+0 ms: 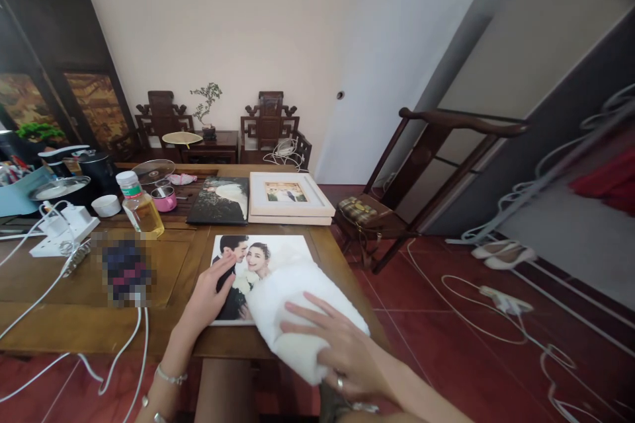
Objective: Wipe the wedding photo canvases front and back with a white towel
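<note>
A large photo print of a couple (pixel 258 261) lies flat on the wooden table (pixel 163 277) near its front edge. My left hand (pixel 208 297) rests on the print's left side, fingers stretched out flat. My right hand (pixel 337 344) lies palm down on a white folded cloth (pixel 292 304) that covers the print's lower right part and hangs past the table's front edge; its fingers are spread.
Behind the print lie a dark photo (pixel 221 199) and a white framed photo (pixel 286 195). To the left stand an oil bottle (pixel 140 206), a pink cup (pixel 164 197), a power strip (pixel 64 228) and white cables. A dark wooden chair (pixel 421 178) stands right of the table.
</note>
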`<move>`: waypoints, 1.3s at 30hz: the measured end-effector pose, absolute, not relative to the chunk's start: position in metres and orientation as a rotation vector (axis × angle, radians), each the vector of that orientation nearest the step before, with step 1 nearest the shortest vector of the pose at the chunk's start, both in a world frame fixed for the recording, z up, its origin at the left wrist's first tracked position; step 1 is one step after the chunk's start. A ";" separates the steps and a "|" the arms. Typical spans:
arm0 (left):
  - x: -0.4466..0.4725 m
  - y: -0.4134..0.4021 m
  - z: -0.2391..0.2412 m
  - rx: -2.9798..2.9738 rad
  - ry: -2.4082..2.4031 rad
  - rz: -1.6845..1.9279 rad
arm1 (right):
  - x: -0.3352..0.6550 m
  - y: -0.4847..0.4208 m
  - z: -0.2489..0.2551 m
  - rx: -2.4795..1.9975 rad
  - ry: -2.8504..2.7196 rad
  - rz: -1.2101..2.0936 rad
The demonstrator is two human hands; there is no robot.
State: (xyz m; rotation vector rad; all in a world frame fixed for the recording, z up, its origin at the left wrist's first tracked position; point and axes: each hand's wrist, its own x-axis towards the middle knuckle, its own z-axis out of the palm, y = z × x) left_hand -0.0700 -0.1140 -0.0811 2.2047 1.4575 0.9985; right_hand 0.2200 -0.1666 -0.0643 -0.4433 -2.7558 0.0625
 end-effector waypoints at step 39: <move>-0.070 -0.115 -0.079 2.178 1.411 1.035 | 0.200 -0.157 -0.054 -0.610 -2.738 0.232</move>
